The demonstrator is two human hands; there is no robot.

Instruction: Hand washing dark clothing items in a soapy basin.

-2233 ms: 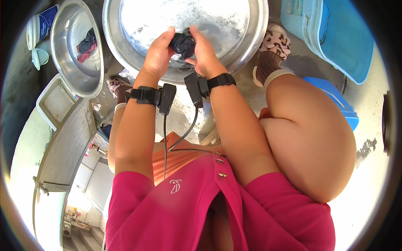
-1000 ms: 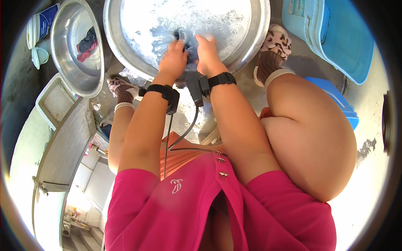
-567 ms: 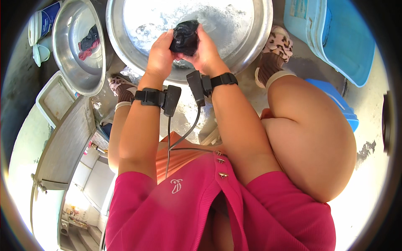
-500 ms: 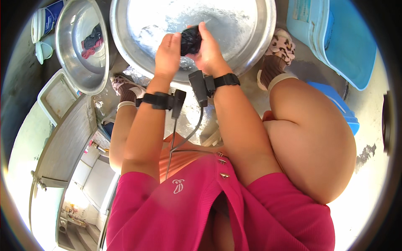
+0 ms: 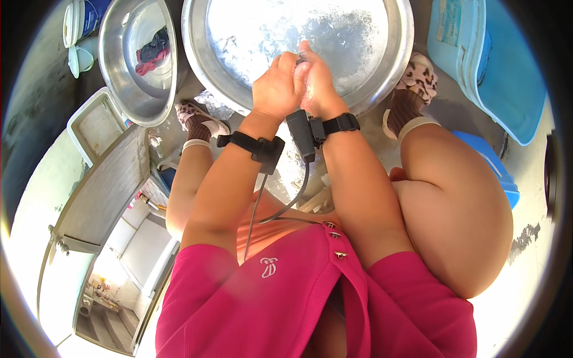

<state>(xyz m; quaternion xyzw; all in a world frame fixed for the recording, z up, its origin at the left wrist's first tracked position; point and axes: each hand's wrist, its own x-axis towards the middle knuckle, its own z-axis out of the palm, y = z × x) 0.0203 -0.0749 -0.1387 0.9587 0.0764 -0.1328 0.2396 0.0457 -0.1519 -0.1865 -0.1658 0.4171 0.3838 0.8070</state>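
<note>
Item one: a large round metal basin (image 5: 401, 42), set on the floor (image 5: 373, 128) before the seated person, holding sudsy water (image 5: 250, 36).

Item two: a dark cloth (image 5: 302, 58), held above the basin's near edge, about midway along it; only a sliver shows at the top of the clasp, the rest hidden by fingers.

Item three: left hand (image 5: 277, 86), closed tightly in a fist, knuckles up, pressed against its partner and gripping the cloth.

Item four: right hand (image 5: 317, 82), closed around the same cloth, thumb pointing toward the basin's far edge.

Item five: two black wrist straps (image 5: 340, 123), one per forearm, each bearing a black block with a cable.

Item six: a second metal basin (image 5: 116, 56), beside the large one's left edge, tilted in appearance by the lens; against its right-hand wall lie a dark grey garment (image 5: 156, 43) and a maroon one (image 5: 149, 62).

Item seven: a light-blue tub (image 5: 516, 77), beyond the large basin's right edge; a darker blue plastic piece (image 5: 492, 164) sits nearer, partly behind the knee.

Item eight: a pair of leopard-print slippers (image 5: 418, 77), worn, one on either side of the large basin's near edge.
</note>
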